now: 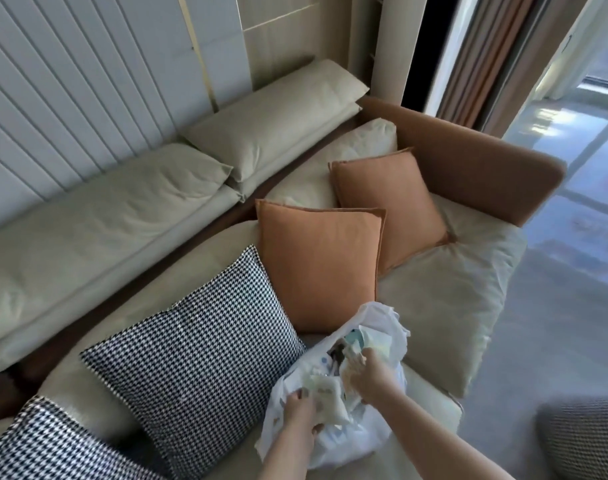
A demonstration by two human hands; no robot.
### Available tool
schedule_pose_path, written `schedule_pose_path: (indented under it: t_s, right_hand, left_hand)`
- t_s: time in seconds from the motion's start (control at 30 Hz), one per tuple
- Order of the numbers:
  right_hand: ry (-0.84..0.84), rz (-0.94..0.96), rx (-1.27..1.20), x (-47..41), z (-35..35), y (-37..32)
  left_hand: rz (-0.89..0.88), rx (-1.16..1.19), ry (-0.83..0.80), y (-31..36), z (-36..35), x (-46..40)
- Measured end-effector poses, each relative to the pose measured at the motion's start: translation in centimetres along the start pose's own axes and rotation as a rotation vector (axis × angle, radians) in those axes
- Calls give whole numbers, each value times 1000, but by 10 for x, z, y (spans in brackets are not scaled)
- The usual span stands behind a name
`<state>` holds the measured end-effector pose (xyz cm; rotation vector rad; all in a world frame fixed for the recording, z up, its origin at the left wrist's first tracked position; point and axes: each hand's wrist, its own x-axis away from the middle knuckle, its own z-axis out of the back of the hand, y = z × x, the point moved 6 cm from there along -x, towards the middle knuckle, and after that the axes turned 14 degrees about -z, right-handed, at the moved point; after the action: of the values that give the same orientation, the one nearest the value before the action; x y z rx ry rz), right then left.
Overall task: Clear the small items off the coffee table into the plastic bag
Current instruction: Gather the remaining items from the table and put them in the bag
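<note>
Plastic bag (382, 327) between both hands' fingers (297, 398).

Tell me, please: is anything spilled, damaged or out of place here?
Nothing looks spilled or damaged. The plastic bag sits on the sofa, not a table, with both hands at its open mouth: left hand, right hand. The cushions lean tidily.

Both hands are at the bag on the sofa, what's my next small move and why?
Probably let go inside the plastic bag: the right hand is in its opening among the packets, while the left hand holds the rim open.
</note>
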<state>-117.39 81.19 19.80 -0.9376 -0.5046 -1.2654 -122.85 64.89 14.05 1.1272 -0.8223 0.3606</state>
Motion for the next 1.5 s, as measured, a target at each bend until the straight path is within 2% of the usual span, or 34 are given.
schedule_pose_path:
  t_s: [0.2,0.3,0.4,0.57,0.73,1.0,1.3,1.5]
  right_hand:
    - [-76,-23,120,-22,-5,-8]
    - [-57,13,157,-21,-1,-6]
    - [-36,40,165,-14,4,2]
    - [70,40,80,12,23,34]
    - [175,-14,36,48,47,91]
    - [342,-174,-59,103,84,199]
    - [475,-295,-161,135,136,313]
    - [485,-361,-268,150,167,412]
  left_hand:
    - [-133,-562,-6,10,2,-27]
    - [-126,-590,-31,18,4,-24]
    - [-159,-478,-124,28,-4,-11]
    - [-292,-590,-320,48,-23,32]
    - [-537,-771,-508,51,-52,79]
    - [-737,-1030,-700,26,-116,151]
    - [-879,-1199,-829,-3,-211,238]
    - [-949,-1282,-881,-44,-290,300]
